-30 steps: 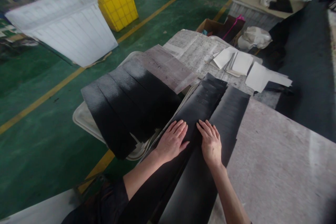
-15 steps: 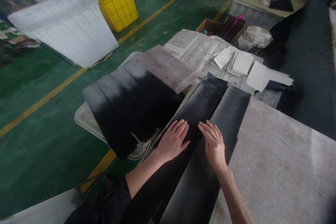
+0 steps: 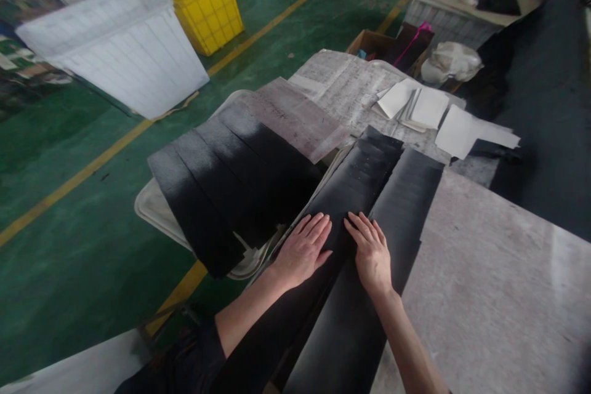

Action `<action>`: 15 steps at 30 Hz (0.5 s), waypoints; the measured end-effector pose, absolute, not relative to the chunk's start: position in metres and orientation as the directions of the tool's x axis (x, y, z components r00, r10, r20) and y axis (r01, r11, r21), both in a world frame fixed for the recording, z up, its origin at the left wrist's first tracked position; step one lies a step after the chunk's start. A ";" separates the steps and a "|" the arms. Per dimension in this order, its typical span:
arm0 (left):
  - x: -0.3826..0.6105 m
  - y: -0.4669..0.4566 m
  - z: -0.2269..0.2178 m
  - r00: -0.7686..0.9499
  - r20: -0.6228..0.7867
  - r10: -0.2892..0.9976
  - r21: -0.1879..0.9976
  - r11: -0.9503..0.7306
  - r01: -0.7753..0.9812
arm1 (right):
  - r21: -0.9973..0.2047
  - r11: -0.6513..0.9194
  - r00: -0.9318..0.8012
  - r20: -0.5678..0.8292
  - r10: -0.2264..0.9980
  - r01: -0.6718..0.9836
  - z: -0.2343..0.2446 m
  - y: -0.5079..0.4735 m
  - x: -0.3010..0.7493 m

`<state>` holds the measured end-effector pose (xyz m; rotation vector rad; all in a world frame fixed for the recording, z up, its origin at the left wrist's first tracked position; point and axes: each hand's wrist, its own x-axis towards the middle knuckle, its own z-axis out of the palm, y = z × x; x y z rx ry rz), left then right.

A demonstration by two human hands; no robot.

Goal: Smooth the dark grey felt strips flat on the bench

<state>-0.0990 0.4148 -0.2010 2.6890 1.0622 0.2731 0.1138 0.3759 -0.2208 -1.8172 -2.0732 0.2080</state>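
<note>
My left hand (image 3: 302,250) lies flat on the left black strip (image 3: 355,175), its fingers stretched out and its thumb apart. Across the seam from it, my right hand (image 3: 370,252) rests with extended fingers, the tips reaching onto the left strip and the palm over the right black strip (image 3: 410,188). Both long strips lie side by side and run from under my arms toward the far end of the board. Neither hand grips anything. More black pieces (image 3: 231,178) overlap in a row to the left, on top of a pale tray-like support (image 3: 161,212).
A grey-white worktop (image 3: 498,271) extends to the right. Beyond the strips are white cards (image 3: 429,108), a brownish sheet (image 3: 295,117) and a wrapped bundle (image 3: 450,63). A white bin (image 3: 129,55) and a yellow crate (image 3: 205,12) stand on the green floor.
My right hand has shifted slightly left, and its fingers lie flatter across the seam. The left hand has stayed nearly in place on the strip.
</note>
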 end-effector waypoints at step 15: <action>-0.103 0.410 -0.202 0.712 0.090 0.696 0.294 -0.702 0.649 | -0.370 0.154 -0.091 0.181 0.979 0.916 -0.221 0.376 0.113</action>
